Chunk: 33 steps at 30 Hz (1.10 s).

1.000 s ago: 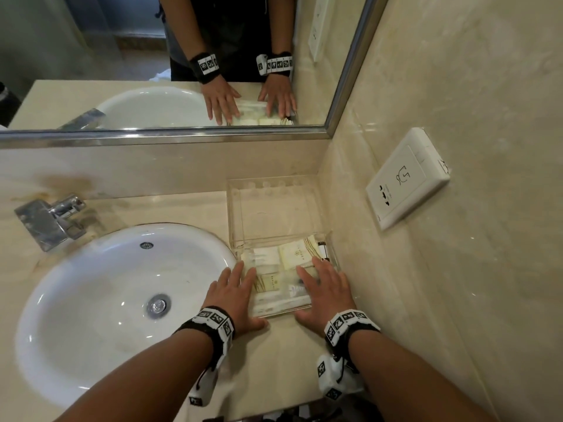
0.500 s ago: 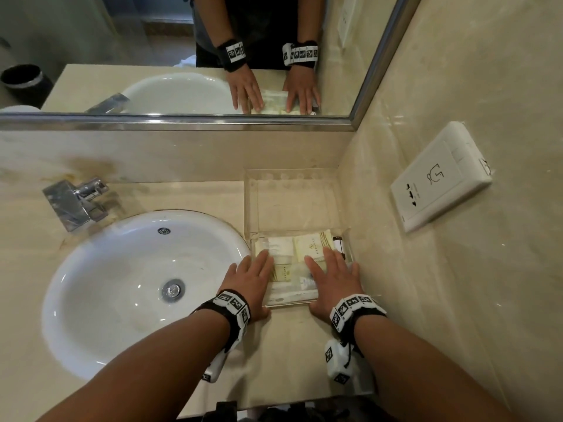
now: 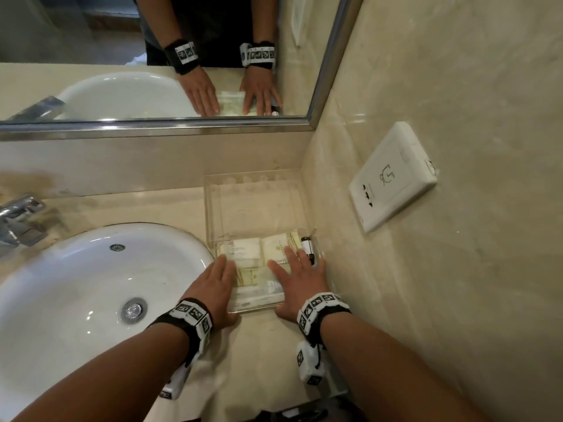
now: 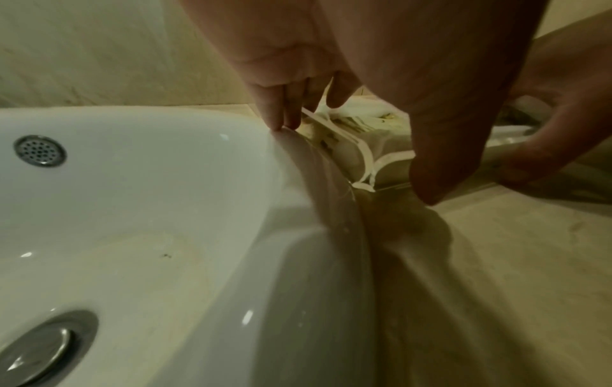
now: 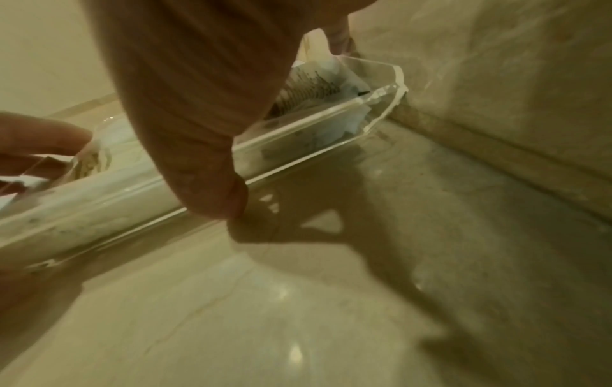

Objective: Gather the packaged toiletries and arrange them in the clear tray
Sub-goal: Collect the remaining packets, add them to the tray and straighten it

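The clear tray (image 3: 253, 205) stands on the counter in the corner, right of the sink. Its near end holds several packaged toiletries: a white packet (image 3: 246, 248), a cream packet (image 3: 274, 246) and a small dark bottle (image 3: 306, 246). My left hand (image 3: 213, 284) lies with straight fingers along the tray's left edge. My right hand (image 3: 300, 278) lies flat over the packets at the right side. In the wrist views the left thumb (image 4: 440, 157) and the right thumb (image 5: 205, 157) rest against the tray's front wall (image 5: 298, 131). The far part of the tray is bare.
A white sink (image 3: 76, 284) fills the left, with a chrome faucet (image 3: 18, 217) behind it. The side wall, bearing a white socket plate (image 3: 393, 175), runs close along the tray's right. A mirror (image 3: 91, 41) hangs above the back wall.
Both hands stay flat on the tray's near end. The head view has shifted; I cannot tell whether the tray itself moved.
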### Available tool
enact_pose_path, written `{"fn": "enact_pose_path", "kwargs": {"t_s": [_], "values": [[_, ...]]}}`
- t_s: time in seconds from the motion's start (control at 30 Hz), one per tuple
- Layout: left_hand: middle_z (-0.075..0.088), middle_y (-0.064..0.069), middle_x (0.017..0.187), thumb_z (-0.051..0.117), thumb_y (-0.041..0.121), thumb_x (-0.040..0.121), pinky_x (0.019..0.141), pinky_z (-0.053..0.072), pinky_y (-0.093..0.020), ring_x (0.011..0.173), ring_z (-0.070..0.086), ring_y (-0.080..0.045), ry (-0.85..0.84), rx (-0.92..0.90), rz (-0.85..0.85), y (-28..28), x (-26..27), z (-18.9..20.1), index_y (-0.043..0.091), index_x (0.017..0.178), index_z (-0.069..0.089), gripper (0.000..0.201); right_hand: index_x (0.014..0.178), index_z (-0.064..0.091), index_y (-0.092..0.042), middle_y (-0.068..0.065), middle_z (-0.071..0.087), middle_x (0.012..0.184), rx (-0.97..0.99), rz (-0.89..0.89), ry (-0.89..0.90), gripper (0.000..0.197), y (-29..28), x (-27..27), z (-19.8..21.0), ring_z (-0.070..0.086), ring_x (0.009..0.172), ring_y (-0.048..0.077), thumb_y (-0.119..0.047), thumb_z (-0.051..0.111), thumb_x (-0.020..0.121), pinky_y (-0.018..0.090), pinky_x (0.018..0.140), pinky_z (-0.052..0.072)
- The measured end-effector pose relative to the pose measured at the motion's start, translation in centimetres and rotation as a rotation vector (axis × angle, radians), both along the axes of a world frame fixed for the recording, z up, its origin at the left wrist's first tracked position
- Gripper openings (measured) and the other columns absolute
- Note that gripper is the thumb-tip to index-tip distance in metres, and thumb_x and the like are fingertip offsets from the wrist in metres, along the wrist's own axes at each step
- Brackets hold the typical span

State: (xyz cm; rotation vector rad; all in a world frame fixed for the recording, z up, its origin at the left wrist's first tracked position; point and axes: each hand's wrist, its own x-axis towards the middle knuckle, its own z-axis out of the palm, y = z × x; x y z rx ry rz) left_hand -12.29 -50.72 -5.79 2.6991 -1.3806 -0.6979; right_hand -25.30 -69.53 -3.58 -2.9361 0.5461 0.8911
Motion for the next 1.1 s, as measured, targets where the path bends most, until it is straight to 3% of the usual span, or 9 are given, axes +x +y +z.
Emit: {"fn": "enact_pose_path", "kwargs": {"t_s": [0.17,0.4,0.57,0.8,1.1], "values": [[0.003,-0.01,0.164,0.072,0.07,0.061,0.121,0.019,-0.032,0.15,0.014,-0.026,0.011,0.0,0.023,-0.2,0.4,0.2,0.011,0.155,0.001,0.131,0.154,-0.007,-0.042,0.005,-0.021,0.166,0.005,-0.036,0.013,0.107,0.6,0.2,-0.1,-0.012,0.153,0.039,-0.063,0.065,0.077,0.075,0.111,0.005],[0.011,-0.007,0.162,0.067,0.073,0.057,0.119,0.025,-0.034,0.145,0.025,-0.026,0.002,-0.025,0.032,-0.1,0.5,0.6,0.014,0.155,0.005,0.13,0.152,0.002,-0.04,0.005,-0.014,0.166,-0.015,-0.01,-0.042,0.101,0.4,-0.1,0.2,-0.011,0.153,0.037,-0.063,0.063,0.075,0.072,0.111,-0.004],[0.027,0.0,0.153,0.063,0.075,0.05,0.109,0.04,-0.032,0.131,0.043,-0.023,0.034,-0.081,0.048,0.1,0.7,0.7,0.018,0.149,0.019,0.123,0.152,0.004,-0.038,0.004,-0.015,0.165,-0.005,0.02,-0.051,0.101,0.5,0.0,0.3,-0.013,0.153,0.036,-0.06,0.067,0.076,0.071,0.113,-0.005],[0.023,0.004,0.154,0.071,0.069,0.056,0.107,0.039,-0.026,0.134,0.041,-0.017,0.062,-0.103,0.062,0.5,0.7,1.4,0.017,0.152,0.018,0.121,0.154,0.01,-0.036,0.002,-0.019,0.166,-0.013,0.053,-0.054,0.094,0.9,0.1,0.9,-0.017,0.153,0.033,-0.056,0.065,0.08,0.07,0.115,-0.007],[0.02,0.003,0.158,0.072,0.072,0.058,0.114,0.029,-0.025,0.141,0.033,-0.017,0.068,-0.128,0.083,0.9,0.4,1.4,0.017,0.154,0.016,0.124,0.153,0.016,-0.034,0.003,-0.019,0.167,-0.019,0.075,-0.059,0.088,1.3,0.1,1.3,-0.017,0.154,0.032,-0.054,0.065,0.082,0.071,0.114,-0.006]]}}
